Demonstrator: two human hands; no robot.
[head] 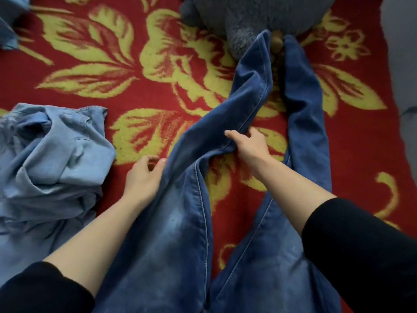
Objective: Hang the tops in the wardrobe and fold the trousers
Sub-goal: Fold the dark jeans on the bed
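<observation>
**Desk:** What are the hands doing?

**Photographer:** The right hand (248, 145) is closed round a ridge of denim on the inner seam of one leg, thumb over the top and fingers curled behind. The left hand (144, 175) pinches the same leg's outer edge, thumb on the cloth. Between them that stretch of leg is bunched and raised off the surface.

**Desk:** And the trousers?

**Photographer:** The dark-blue jeans (171, 245) lie lengthwise, waist end toward the person and legs running away in a narrow V. The other leg lies flat to the right. Gripping both edges of one leg probably lets it be swung across onto its partner, the usual first fold.

**Desk:** What's around them?

**Photographer:** A red blanket (158, 64) with yellow flowers serves as the folding surface. A crumpled pale-blue garment (52, 154) sits just left of the left hand, apart from the jeans; whether it is a top or trousers I cannot tell. A grey plush toy (248, 16) rests at the far end, touching the cuffs.
</observation>
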